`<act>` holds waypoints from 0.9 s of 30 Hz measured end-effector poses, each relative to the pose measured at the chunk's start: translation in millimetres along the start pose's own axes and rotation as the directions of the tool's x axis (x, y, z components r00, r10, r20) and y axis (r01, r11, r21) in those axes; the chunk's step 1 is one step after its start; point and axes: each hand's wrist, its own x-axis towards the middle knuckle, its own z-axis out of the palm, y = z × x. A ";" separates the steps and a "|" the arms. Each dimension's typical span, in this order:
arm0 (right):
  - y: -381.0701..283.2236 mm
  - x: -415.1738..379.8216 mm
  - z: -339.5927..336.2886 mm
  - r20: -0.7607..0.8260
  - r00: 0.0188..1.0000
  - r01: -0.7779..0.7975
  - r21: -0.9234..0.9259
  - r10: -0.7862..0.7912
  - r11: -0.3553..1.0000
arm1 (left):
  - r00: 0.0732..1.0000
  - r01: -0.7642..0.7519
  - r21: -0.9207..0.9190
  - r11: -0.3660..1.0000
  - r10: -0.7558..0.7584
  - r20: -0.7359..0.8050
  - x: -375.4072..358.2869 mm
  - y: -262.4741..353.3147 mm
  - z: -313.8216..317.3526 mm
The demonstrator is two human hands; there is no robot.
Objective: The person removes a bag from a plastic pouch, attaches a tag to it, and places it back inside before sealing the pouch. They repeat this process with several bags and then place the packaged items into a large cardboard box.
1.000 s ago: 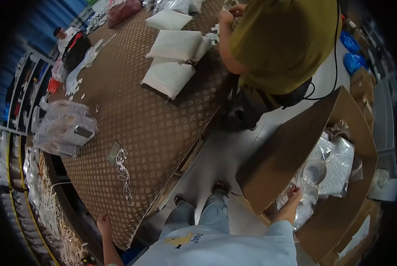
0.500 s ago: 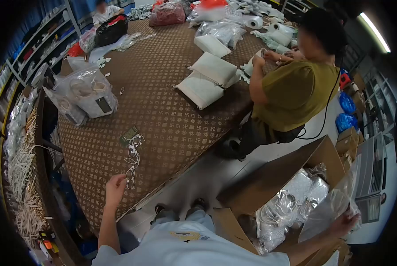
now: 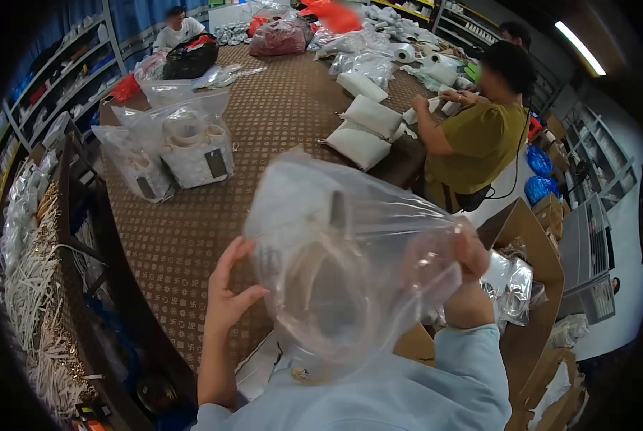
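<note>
A clear plastic bag (image 3: 321, 258) with a pale handbag inside, its round handles showing through, hangs over the near table edge in front of my body. My right hand (image 3: 469, 251) is closed on the gathered right side of this bag. To the left of the bag, my left hand (image 3: 235, 284) is raised with thumb and fingers apart, close to the plastic. Two more bagged handbags, one paler and larger (image 3: 196, 154) and one smaller (image 3: 142, 172), stand upright on the left part of the table.
The brown patterned table (image 3: 163, 266) spreads ahead. White padded pouches (image 3: 364, 129) lie near a co-worker in an olive shirt (image 3: 479, 144). An open cardboard box (image 3: 537, 273) with wrapped items stands at my right. Shelving (image 3: 70, 72) lines the left, with another person beyond the table.
The bagged handbag has come up in front of me with my right hand, which was low over the box. My left hand has moved off the white cords to beside the bag.
</note>
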 end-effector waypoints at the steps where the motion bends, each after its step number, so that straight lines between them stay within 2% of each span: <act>1: 22.6 20.0 7.2 0.137 0.990 -0.035 0.087 0.023 0.996 | 1.000 -0.019 0.007 1.000 0.019 -0.001 -9.5 12.0 -15.9; 2: 32.3 39.7 28.9 0.049 0.999 0.029 -0.203 -0.020 0.979 | 1.000 0.000 0.023 1.000 0.000 -0.027 -20.1 22.2 -32.6; 3: 44.6 59.9 52.1 -0.016 0.996 0.066 -0.471 -0.083 0.880 | 0.993 -0.049 -0.079 0.996 0.040 -0.109 -32.0 32.1 -50.3; 4: 68.0 84.5 68.5 -0.014 0.999 -0.037 0.028 0.037 0.999 | 0.976 -0.109 -0.166 0.980 0.074 -0.205 -45.9 40.9 -65.7; 5: 92.3 107.3 84.5 0.050 0.986 -0.163 0.517 0.160 0.840 | 0.959 -0.122 -0.124 0.985 0.085 -0.272 -61.3 49.1 -78.6; 8: 160.5 156.1 120.8 0.239 0.949 -0.312 0.644 0.204 0.698 | 0.938 -0.116 -0.003 0.993 0.109 -0.329 -117.6 68.7 -95.1; 9: 185.2 168.7 131.2 0.325 0.930 -0.351 0.656 0.170 0.668 | 0.922 -0.104 0.031 0.994 0.108 -0.373 -130.2 74.7 -90.0; 11: 218.9 185.0 158.6 0.396 0.895 -0.430 0.648 0.204 0.629 | 0.926 -0.027 -0.007 1.000 0.022 -0.378 -146.5 83.4 -69.7; 12: 231.2 188.8 170.4 0.421 0.875 -0.471 0.631 0.238 0.616 | 0.894 0.089 -0.015 0.996 -0.087 -0.440 -154.8 79.1 -65.0; 13: 241.5 190.6 178.9 0.458 0.857 -0.501 0.630 0.238 0.593 | 0.874 0.099 -0.001 0.995 -0.087 -0.478 -159.2 84.0 -64.7; 14: 249.6 191.8 184.3 0.425 0.851 -0.521 0.609 0.309 0.598 | 0.837 0.302 0.177 0.937 -0.171 -0.520 -159.3 90.3 -65.5; 15: 254.9 193.6 187.1 0.387 0.841 -0.540 0.584 0.378 0.606 | 0.781 0.492 0.324 0.808 -0.246 -0.574 -157.2 95.8 -65.1; 16: 257.9 196.6 185.7 0.418 0.824 -0.566 0.575 0.383 0.591 | 0.752 0.464 0.399 0.791 -0.115 -0.649 -153.2 100.1 -62.0; 17: 258.9 201.3 179.8 0.384 0.827 -0.562 0.581 0.411 0.589 | 0.730 0.480 0.389 0.786 -0.112 -0.674 -152.6 99.2 -64.6; 18: 258.1 205.5 171.8 0.347 0.829 -0.556 0.588 0.437 0.587 | 0.676 0.571 0.410 0.712 -0.124 -0.727 -152.6 96.9 -69.5; 19: 255.1 209.1 160.0 0.331 0.813 -0.579 0.542 0.479 0.608 | 0.620 0.654 0.422 0.628 -0.126 -0.775 -147.3 98.8 -75.1; 20: 251.0 212.6 144.0 0.310 0.799 -0.598 0.495 0.515 0.630 | 0.552 0.691 0.367 0.622 -0.128 -0.824 -134.1 105.8 -76.2; 21: 247.7 214.8 124.1 0.279 0.799 -0.601 0.405 0.533 0.689 | 0.536 0.696 0.360 0.621 -0.115 -0.836 -120.3 112.4 -79.9; 23: 238.0 214.9 82.3 0.190 0.803 -0.595 0.218 0.565 0.773 | 0.648 0.660 0.553 0.508 -0.013 -0.762 -93.9 118.5 -88.4; 24: 231.8 213.5 64.3 0.137 0.805 -0.593 0.125 0.578 0.796 | 0.636 0.663 0.543 0.515 -0.005 -0.772 -82.0 115.4 -93.7; 25: 222.6 209.9 49.8 0.148 0.804 -0.592 0.115 0.576 0.798 | 0.700 0.609 0.646 0.461 0.071 -0.711 -70.3 111.4 -99.8; 26: 210.2 208.1 38.5 0.080 0.796 -0.543 -0.344 0.600 0.766 | 0.761 0.543 0.744 0.390 0.146 -0.632 -59.0 109.0 -105.7; 27: 197.7 209.0 31.4 0.003 0.808 -0.402 -0.727 0.589 0.556 | 0.758 0.540 0.747 0.387 0.160 -0.632 -49.7 108.9 -110.2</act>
